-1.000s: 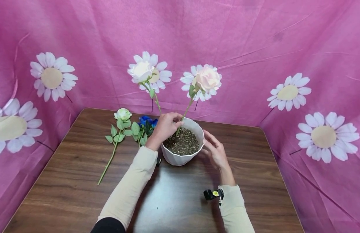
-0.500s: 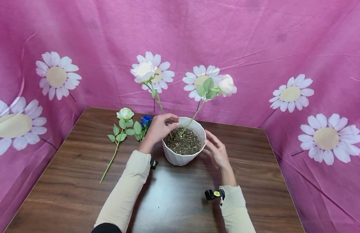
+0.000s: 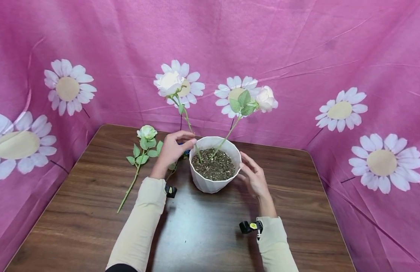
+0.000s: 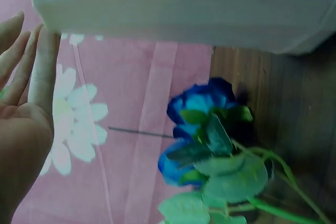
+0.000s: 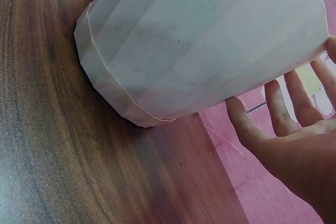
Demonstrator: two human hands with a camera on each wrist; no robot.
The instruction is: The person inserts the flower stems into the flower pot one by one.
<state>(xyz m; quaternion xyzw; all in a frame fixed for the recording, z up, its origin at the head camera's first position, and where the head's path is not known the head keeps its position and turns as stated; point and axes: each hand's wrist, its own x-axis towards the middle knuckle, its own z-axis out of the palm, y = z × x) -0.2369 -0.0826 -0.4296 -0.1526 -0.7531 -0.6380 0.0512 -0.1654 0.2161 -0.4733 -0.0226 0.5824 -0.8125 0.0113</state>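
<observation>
A white faceted flowerpot (image 3: 210, 185) filled with dark soil (image 3: 214, 166) stands on the table. Two roses rise from it: a white rose (image 3: 170, 84) leaning left and a pale pink rose (image 3: 266, 99) leaning right. My left hand (image 3: 174, 151) is at the pot's left rim, fingertips beside the white rose's stem; in the left wrist view its fingers (image 4: 44, 72) extend straight up to the pot's edge. On the opposite side my right hand (image 3: 254, 179) touches the pot, its spread fingers (image 5: 281, 108) resting against the outer wall.
A greenish-white rose (image 3: 146, 133) with a long leafy stem lies on the wooden table (image 3: 87, 211), left of the pot. Blue roses (image 4: 202, 103) lie close to the pot, mostly hidden behind my left hand in the head view. A pink daisy-print cloth (image 3: 284, 45) hangs around the table.
My left hand has let go of the pale pink rose's stem and moved left to the rim. That rose has tipped right, its bloom turned away. The right hand stays at the pot.
</observation>
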